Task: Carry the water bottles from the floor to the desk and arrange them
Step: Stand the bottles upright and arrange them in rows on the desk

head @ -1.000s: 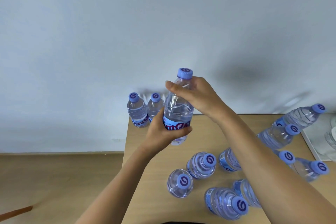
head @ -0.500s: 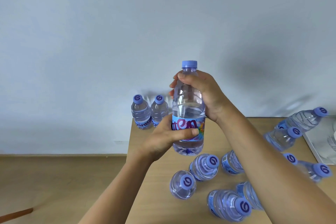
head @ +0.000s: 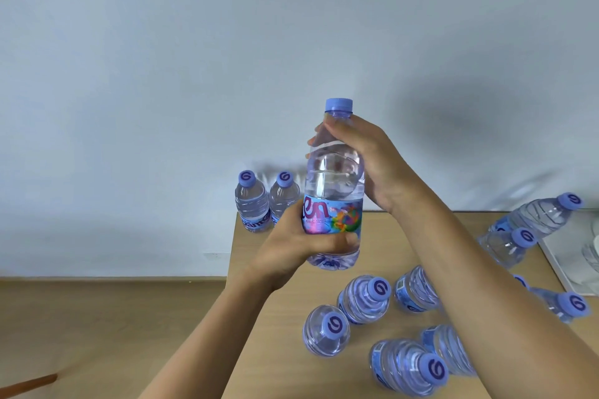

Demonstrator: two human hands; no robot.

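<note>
Bottle is held upright above the desk, its base gripped by the left hand and its shoulder by the right hand. It should be lowered level beside the two standing bottles, then released.

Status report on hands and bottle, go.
Left hand grips held bottle low, right hand grips its shoulder. Bottle upright above desk. Two bottles stand at back corner; path clear.
</note>
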